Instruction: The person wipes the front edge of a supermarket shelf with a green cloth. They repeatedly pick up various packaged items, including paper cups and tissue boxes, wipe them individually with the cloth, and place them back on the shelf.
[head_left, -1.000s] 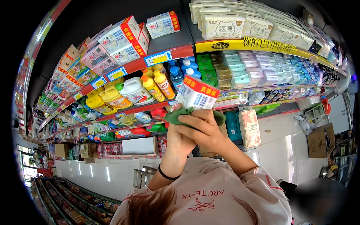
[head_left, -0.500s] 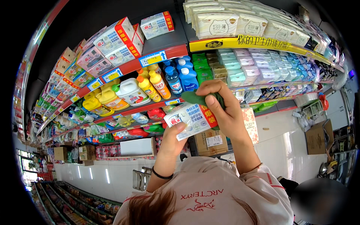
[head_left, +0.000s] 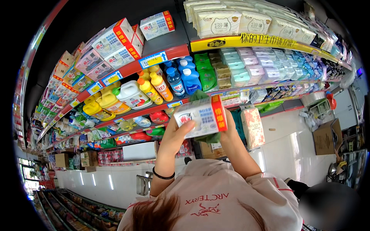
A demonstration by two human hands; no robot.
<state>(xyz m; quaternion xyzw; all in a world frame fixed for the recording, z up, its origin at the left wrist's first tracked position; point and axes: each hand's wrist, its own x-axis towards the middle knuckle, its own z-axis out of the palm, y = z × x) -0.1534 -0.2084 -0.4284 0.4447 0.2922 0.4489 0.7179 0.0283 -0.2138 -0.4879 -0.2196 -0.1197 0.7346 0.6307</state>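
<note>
My left hand (head_left: 174,138) grips a white soap pack (head_left: 203,118) with a red end band, its thumb lying across the front face. The pack is tilted in front of my chest. A green cloth (head_left: 211,138) sits behind it and shows above and below. My right hand (head_left: 230,129) is behind the pack's red end, against the cloth; its fingers are mostly hidden. On the top shelf ahead, a similar white pack (head_left: 157,26) stands alone, left of the tissue-like soft packs (head_left: 217,23). More soap packs (head_left: 115,44) are stacked to its left.
Below the top shelf stand yellow bottles (head_left: 161,86), blue bottles (head_left: 190,81) and a white jug (head_left: 133,95). A floral carton (head_left: 252,127) stands right of my right arm. An open cardboard box (head_left: 327,136) sits farther right on the tiled floor (head_left: 283,142).
My right hand and the green cloth have moved from over the pack's red end down to behind it. The pack has turned and shifted slightly right, with its red end now facing up front.
</note>
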